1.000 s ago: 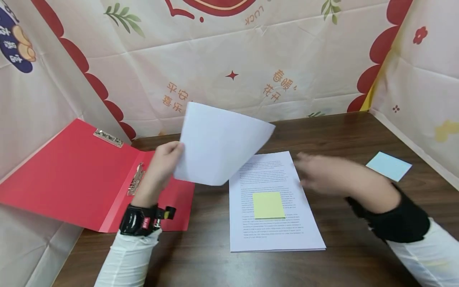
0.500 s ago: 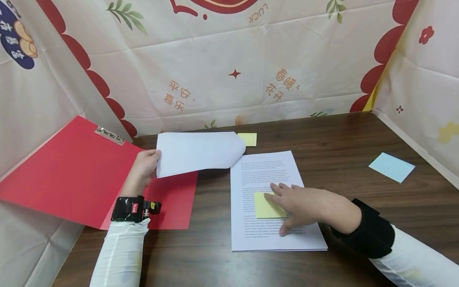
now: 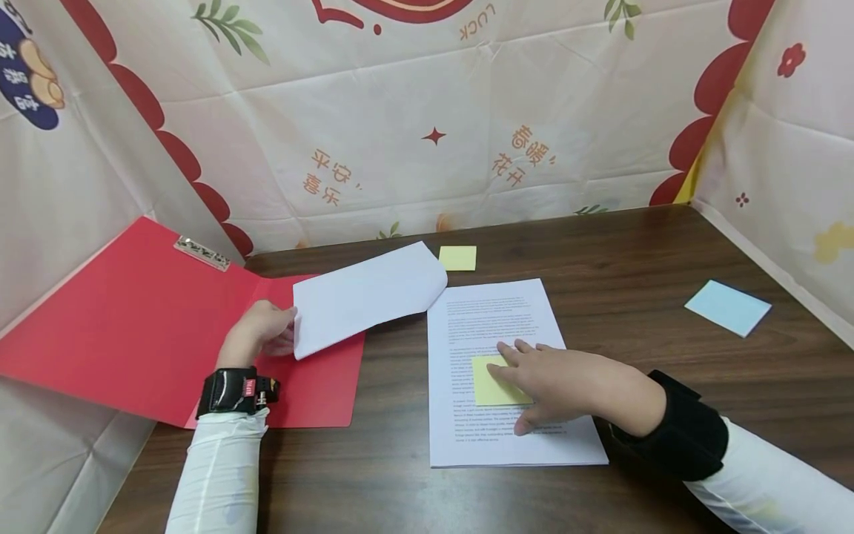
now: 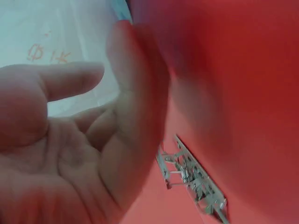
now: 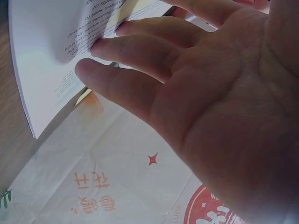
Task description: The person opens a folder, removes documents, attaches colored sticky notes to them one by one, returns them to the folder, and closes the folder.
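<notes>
Left hand (image 3: 263,330) has the edge of a blank white sheet (image 3: 367,297) pinched at the left of the frame, the sheet curling over the open red folder (image 3: 133,326), whose metal clip (image 4: 194,179) shows in the left wrist view. Right hand (image 3: 567,382) lies flat with fingers pretty much straight, fingertips (image 3: 505,359) pressing on the yellow sticky note (image 3: 490,382) stuck to the printed stack (image 3: 507,371) mid-frame on the desk (image 3: 667,252). Another yellow note (image 3: 457,257) sits just above the stack, and a blue pad (image 3: 727,307) is way off at the right.
</notes>
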The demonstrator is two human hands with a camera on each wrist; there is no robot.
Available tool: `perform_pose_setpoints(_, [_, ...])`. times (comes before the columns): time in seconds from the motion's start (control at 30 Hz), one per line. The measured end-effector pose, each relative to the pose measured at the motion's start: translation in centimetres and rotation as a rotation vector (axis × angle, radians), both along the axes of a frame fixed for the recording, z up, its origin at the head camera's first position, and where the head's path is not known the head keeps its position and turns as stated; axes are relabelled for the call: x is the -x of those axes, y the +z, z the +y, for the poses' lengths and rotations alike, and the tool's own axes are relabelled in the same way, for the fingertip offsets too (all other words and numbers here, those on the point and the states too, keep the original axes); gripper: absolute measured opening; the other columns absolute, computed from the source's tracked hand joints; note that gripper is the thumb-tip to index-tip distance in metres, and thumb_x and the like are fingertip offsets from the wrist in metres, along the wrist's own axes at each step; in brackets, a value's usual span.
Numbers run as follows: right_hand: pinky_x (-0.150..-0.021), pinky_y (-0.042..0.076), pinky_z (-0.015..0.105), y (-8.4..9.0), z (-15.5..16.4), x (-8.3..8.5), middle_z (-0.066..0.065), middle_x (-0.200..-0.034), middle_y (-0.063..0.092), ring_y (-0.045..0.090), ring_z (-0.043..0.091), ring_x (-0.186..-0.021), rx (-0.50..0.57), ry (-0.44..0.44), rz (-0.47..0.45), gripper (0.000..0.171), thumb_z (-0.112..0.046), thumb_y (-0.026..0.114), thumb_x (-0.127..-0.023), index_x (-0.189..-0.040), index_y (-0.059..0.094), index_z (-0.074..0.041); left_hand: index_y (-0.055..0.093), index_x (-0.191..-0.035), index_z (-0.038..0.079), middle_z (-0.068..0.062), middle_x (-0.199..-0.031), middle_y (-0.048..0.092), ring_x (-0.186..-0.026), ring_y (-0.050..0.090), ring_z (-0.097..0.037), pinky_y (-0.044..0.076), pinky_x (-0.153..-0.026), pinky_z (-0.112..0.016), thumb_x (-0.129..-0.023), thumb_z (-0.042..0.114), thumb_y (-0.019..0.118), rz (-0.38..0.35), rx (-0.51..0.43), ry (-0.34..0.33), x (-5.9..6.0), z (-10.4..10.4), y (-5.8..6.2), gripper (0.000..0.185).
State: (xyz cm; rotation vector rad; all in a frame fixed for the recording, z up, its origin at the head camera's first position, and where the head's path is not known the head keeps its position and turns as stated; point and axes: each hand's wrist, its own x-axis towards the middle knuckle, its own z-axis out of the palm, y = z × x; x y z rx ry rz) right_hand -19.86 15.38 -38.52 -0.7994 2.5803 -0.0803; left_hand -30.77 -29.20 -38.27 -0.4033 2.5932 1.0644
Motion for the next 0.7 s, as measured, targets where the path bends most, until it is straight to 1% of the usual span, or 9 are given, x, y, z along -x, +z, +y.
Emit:
perform_pose_setpoints(0.1, [-0.122, 0.037, 0.069, 0.0, 0.0, 0.0, 0.023, -0.171, 0.037, 0.035, 0.05, -0.157, -0.004, 0.002, 0.004, 0.089, -0.049, 0.089, -0.083, -0.157, 0.053, -0.015, 0.055, -0.125, -0.011, -0.017, -0.083, 0.067, -0.061, 0.068, -0.019, 0.061, -0.061, -0.028, -0.109, 0.034, 0.054, -0.017, 0.144, -0.017, -0.6, 0.8, 0.3, 0.049])
perform_pose_setpoints(0.17, [-0.122, 0.037, 0.069, -0.1, 0.0, 0.0, 0.023, -0.171, 0.037, 0.035, 0.05, -0.157, -0.008, 0.004, 0.008, 0.089, -0.05, 0.089, -0.083, -0.157, 0.054, -0.015, 0.058, -0.12, -0.01, -0.015, -0.077, 0.063, -0.061, 0.065, -0.022, 0.056, -0.059, -0.028, -0.108, 0.037, 0.056, 0.002, 0.283, -0.053, -1.3, 2.0, 1.2, 0.048])
perform_pose_setpoints(0.27, [-0.121, 0.038, 0.069, -0.1, 0.0, 0.0, 0.023, -0.17, 0.037, 0.035, 0.051, -0.157, -0.013, 0.009, 0.017, 0.089, -0.05, 0.089, -0.083, -0.157, 0.054, -0.015, 0.063, -0.122, -0.009, -0.02, -0.089, 0.067, -0.077, 0.067, -0.029, 0.056, -0.068, -0.038, -0.106, 0.039, 0.057, 0.074, 0.46, -0.163, -2.2, 4.9, 2.7, 0.051])
perform_pose_setpoints(0.37, [-0.121, 0.038, 0.069, -0.1, -0.1, 0.0, 0.024, -0.17, 0.038, 0.036, 0.051, -0.157, -0.018, 0.018, 0.031, 0.089, -0.051, 0.088, -0.083, -0.157, 0.054, -0.015, 0.063, -0.136, -0.002, -0.021, -0.112, 0.073, -0.1, 0.071, -0.035, 0.058, -0.084, -0.048, -0.106, 0.04, 0.058, 0.191, 0.513, -0.332, -3.4, 8.7, 3.8, 0.052])
perform_pose_setpoints(0.4, [-0.121, 0.038, 0.069, -0.2, -0.1, -0.1, 0.024, -0.17, 0.038, 0.036, 0.051, -0.157, -0.018, 0.019, 0.032, 0.088, -0.051, 0.088, -0.083, -0.157, 0.054, -0.015, 0.064, -0.138, 0.001, -0.02, -0.12, 0.074, -0.107, 0.071, -0.035, 0.058, -0.09, -0.051, -0.106, 0.041, 0.06, 0.226, 0.5, -0.394, -4.0, 10.1, 3.9, 0.051])
perform_pose_setpoints(0.5, [-0.123, 0.037, 0.068, -0.2, -0.1, -0.1, 0.024, -0.17, 0.037, 0.035, 0.05, -0.157, -0.022, 0.023, 0.031, 0.088, -0.052, 0.087, -0.085, -0.157, 0.053, -0.015, 0.07, -0.132, 0.009, -0.011, -0.122, 0.076, -0.111, 0.071, -0.028, 0.058, -0.095, -0.049, -0.104, 0.038, 0.068, 0.296, 0.418, -0.633, -6.2, 14.6, 3.4, 0.041])
perform_pose_setpoints(0.57, [-0.123, 0.036, 0.068, -0.2, -0.1, -0.1, 0.024, -0.17, 0.037, 0.035, 0.051, -0.157, -0.024, 0.031, 0.033, 0.088, -0.053, 0.085, -0.086, -0.158, 0.053, -0.014, 0.068, -0.138, 0.012, -0.007, -0.137, 0.071, -0.125, 0.066, -0.026, 0.057, -0.105, -0.047, -0.101, 0.043, 0.072, 0.274, 0.423, -0.789, -7.8, 17.4, 2.6, 0.049])
perform_pose_setpoints(0.63, [-0.122, 0.037, 0.069, -0.2, 0.0, -0.1, 0.025, -0.17, 0.038, 0.037, 0.052, -0.156, -0.025, 0.045, 0.041, 0.088, -0.054, 0.084, -0.086, -0.158, 0.053, -0.014, 0.062, -0.148, 0.013, -0.006, -0.155, 0.06, -0.144, 0.056, -0.028, 0.051, -0.117, -0.048, -0.098, 0.05, 0.074, 0.252, 0.465, -0.948, -9.2, 19.5, 1.5, 0.063])
perform_pose_setpoints(0.7, [-0.12, 0.038, 0.07, -0.1, 0.1, 0.0, 0.026, -0.169, 0.038, 0.038, 0.053, -0.155, -0.026, 0.059, 0.05, 0.088, -0.056, 0.084, -0.086, -0.157, 0.053, -0.015, 0.048, -0.161, 0.017, -0.003, -0.174, 0.038, -0.163, 0.033, -0.028, 0.038, -0.128, -0.051, -0.095, 0.061, 0.073, 0.217, 0.526, -1.045, -10.3, 21.1, 0.6, 0.084])
